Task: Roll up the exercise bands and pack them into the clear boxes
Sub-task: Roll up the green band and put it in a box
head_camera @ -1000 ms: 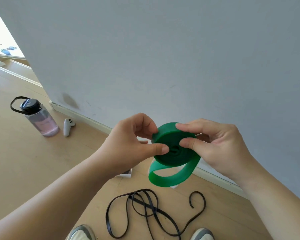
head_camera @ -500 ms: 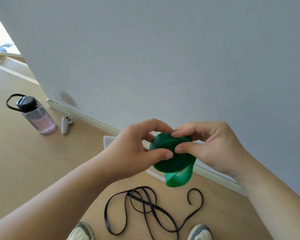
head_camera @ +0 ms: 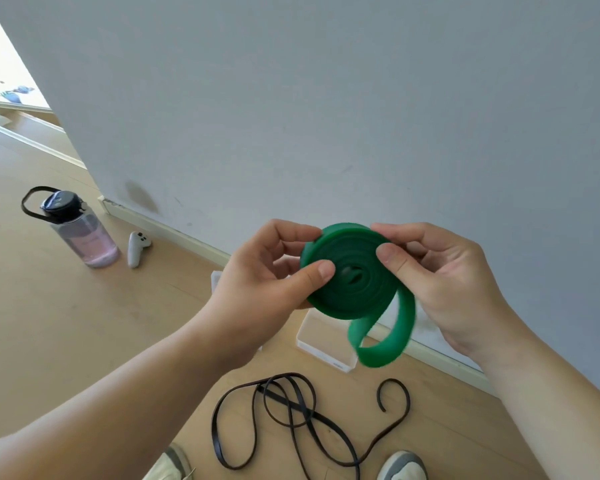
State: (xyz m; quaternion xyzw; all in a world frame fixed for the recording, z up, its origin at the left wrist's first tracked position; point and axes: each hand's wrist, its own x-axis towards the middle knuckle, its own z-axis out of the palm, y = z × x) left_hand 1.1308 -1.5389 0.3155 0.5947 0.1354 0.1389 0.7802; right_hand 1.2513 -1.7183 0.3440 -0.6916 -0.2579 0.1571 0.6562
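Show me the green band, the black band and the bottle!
green band (head_camera: 355, 292), head view, on the flat face of the roll.
black band (head_camera: 293, 407), head view, where its loops cross on the floor.
bottle (head_camera: 87, 240), head view, on its clear body.

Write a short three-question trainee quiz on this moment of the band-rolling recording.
1. True or false: the green band is fully rolled, with no loose tail.
2. Where does the black band lie? A) in a clear box B) loose on the floor C) round the water bottle
3. Which hands hold the green band?

Key
1. False: a loop of tail hangs below the coil.
2. B
3. Both: the left hand and the right hand, each with its thumb on the coil's face.
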